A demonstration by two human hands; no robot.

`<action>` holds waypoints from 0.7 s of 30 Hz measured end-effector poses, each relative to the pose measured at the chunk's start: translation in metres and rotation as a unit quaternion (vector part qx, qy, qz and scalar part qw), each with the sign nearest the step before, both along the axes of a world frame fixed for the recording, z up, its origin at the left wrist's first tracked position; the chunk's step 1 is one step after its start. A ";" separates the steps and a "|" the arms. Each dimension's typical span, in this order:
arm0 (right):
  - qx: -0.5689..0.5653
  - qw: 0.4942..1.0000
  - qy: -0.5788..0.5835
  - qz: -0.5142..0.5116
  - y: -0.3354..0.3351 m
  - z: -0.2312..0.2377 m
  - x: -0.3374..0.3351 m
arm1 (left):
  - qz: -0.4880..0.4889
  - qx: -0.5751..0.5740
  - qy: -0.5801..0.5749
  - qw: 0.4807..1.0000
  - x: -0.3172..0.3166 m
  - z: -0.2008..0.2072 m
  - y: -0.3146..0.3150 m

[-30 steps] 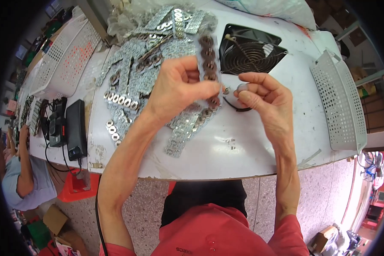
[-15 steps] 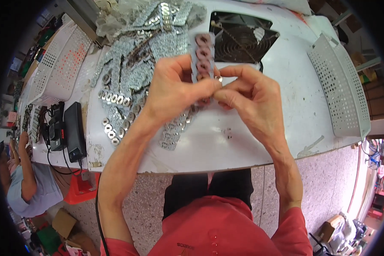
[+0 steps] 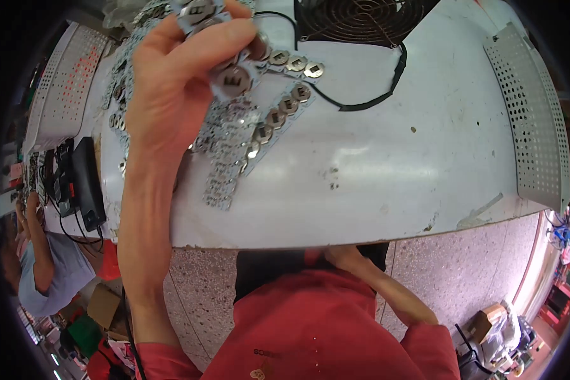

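Note:
My left hand (image 3: 164,76) is raised over the left part of the table, its thumb and fingers closed on a circuit board strip (image 3: 234,81) with round metal discs. The thumb and palm hide the strip's middle. Beside and beneath it lie a strip with several shiny discs (image 3: 277,118), running slantwise, and bare-looking silvery strips (image 3: 223,180). Another disc strip (image 3: 296,63) juts out to the right of the held one. My right hand (image 3: 344,256) is down at my lap by the table's front edge, and its fingers are hidden.
A black fan (image 3: 367,19) with a wire guard and black cable (image 3: 367,106) lies at the back. White perforated baskets stand at the left (image 3: 66,88) and right (image 3: 532,120). Black power adapters (image 3: 85,183) sit at the left edge. Another person (image 3: 50,266) works at far left.
My right hand has left the strip and dropped to my lap. My left hand has moved left and away from me with the strip. The view has shifted, putting the fan nearer the upper edge.

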State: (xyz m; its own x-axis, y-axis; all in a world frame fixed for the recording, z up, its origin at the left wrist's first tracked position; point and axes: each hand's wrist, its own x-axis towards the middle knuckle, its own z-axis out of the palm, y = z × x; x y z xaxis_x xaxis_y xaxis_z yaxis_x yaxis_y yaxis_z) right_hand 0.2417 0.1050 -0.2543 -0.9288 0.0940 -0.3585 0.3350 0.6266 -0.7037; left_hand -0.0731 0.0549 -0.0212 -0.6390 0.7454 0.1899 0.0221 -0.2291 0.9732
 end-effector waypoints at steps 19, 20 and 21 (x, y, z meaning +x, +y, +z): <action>-0.145 0.984 -0.092 0.041 0.073 0.005 -0.076 | 0.003 0.101 -0.193 0.976 0.002 -0.013 -0.001; -0.148 0.983 -0.097 0.043 0.074 0.010 -0.075 | 0.003 0.106 -0.188 0.976 0.002 -0.012 -0.002; -0.150 0.982 -0.101 0.044 0.074 0.015 -0.073 | 0.011 0.098 -0.185 0.978 0.003 -0.010 -0.002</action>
